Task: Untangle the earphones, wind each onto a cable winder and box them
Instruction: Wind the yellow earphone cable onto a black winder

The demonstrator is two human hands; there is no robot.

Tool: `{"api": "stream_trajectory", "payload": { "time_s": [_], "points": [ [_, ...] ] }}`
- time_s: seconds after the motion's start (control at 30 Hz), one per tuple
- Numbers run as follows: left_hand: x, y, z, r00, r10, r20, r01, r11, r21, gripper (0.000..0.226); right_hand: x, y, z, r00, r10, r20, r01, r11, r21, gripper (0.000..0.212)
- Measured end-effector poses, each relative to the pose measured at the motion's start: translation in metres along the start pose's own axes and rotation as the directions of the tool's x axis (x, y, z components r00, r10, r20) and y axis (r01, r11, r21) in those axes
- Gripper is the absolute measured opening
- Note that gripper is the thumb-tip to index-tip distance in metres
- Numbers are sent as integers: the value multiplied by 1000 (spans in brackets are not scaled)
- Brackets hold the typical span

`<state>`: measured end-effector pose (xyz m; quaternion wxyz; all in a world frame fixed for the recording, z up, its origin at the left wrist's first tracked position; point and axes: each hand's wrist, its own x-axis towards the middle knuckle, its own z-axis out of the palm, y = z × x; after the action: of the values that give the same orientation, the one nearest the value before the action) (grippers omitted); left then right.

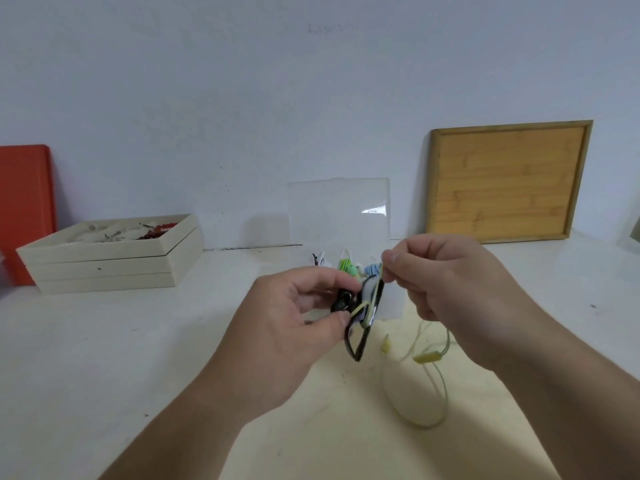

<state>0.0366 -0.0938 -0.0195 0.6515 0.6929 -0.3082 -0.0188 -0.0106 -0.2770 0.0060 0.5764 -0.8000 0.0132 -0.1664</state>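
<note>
Two hands, both raised over the white table [104, 358], close together. Left hand [298, 323]: thumb and fingers curled round a bunched black earphone set [341, 303], buds gripped between thumb tip and forefinger, one narrow black loop hanging below. Right hand [446, 289]: thumb and forefinger pinching a pale yellow-green earphone cable [360, 310] just above the black bunch, remaining fingers curled in. Yellow-green strands crossing the black bunch and tangled with it. A pale piece inside the bunch, winder or not impossible to tell. Onward from the pinch, down beneath the right hand to the table in one wide loop, with one oblong yellow inline remote [427, 357] on the cable and one small yellow end piece [385, 346] lying near.

Just behind the hands, one clear plastic box [393, 303], with its clear lid [339, 209] open and upright by the wall. Inside, three wound bundles in a row, partly hidden by the hands: one white-and-black bundle [318, 260], one green bundle [347, 265], one blue bundle [372, 269].

Well apart to the left, one stack of three beige rectangular trays [104, 268]. In the top tray, red beads [156, 230] and small pale and metallic pieces, too small to name. Behind the stack, one orange-red flat board [26, 209] against the wall. Far right, one rimmed bamboo tray [509, 181] standing on edge against the wall.
</note>
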Motion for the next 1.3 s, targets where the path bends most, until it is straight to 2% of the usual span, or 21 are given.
{"api": "stream_trajectory", "payload": {
  "time_s": [0.1,0.2,0.3,0.47,0.57,0.67,0.77,0.9,1.03,1.07,1.17,1.3],
  "points": [
    [0,5,-2,1000,-3,8,4,986,-165,27,2,5,1,998,-3,-65,-2,996,-86,29],
    [1,6,-4,1000,-7,4,8,968,-251,28,1,7,5,998,48,-28,-52,991,-125,30],
    [2,5,-4,999,-8,-48,-6,963,-268,28,1,12,14,986,117,117,-90,973,-210,33],
    [7,0,-6,969,-91,-228,3,933,-361,24,-8,13,31,898,115,424,-67,990,-127,37],
    [7,-2,-7,949,-123,-291,15,938,-347,24,-10,9,32,875,74,479,0,988,-153,35],
    [7,-3,-8,935,-99,-342,8,966,-259,26,-11,2,29,869,35,494,52,985,-162,31],
    [8,-3,-10,930,-54,-364,-1,989,-148,28,-11,-2,24,902,-31,431,117,978,-174,29],
    [8,-1,-13,940,-41,-338,4,994,-110,29,-8,-4,13,944,-49,327,103,983,-149,27],
    [4,-4,-9,967,101,-232,-53,978,202,36,-8,-5,11,961,-91,262,115,990,-77,28],
    [3,-4,-7,975,104,-197,-58,973,226,38,-7,-4,11,971,-99,216,113,992,-53,28],
    [2,-2,-3,993,37,-111,-24,993,116,39,-3,-2,8,994,-84,74,86,996,-19,27],
    [1,4,-4,999,22,-37,-22,1000,9,27,-2,-2,7,995,-92,-44,86,988,-126,28]
  ]
}}
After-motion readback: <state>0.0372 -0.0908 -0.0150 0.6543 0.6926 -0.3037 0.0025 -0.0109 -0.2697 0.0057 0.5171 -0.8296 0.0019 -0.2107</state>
